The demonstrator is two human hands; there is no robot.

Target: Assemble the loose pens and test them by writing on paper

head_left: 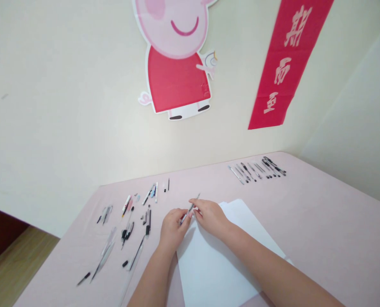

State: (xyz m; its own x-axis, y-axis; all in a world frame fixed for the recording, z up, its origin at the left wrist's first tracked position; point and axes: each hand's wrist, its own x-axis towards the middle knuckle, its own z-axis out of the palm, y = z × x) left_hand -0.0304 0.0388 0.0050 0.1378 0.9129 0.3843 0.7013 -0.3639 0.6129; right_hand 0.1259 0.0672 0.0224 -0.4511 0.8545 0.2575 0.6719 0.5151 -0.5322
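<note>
Over the far end of the white paper (215, 273), my two hands meet on one slim pen (191, 207). My left hand (174, 228) has its fingers closed round the pen's lower left part. At the upper right part, the fingers of my right hand (209, 215) pinch it. The pen is tilted, its thin tip pointing up and to the right. Whether it is whole or in parts, I cannot tell. Left of my hands lie loose pen parts, among them a dark pen piece (148, 221) and a thin black refill (136, 252).
At the back right, several pens (246, 172) lie in a row on the pink table (324, 230). More pen parts are scattered on the left, with a black cap (125, 264) and a dark piece (83, 279) near the front. A wall (228, 140) stands behind the table.
</note>
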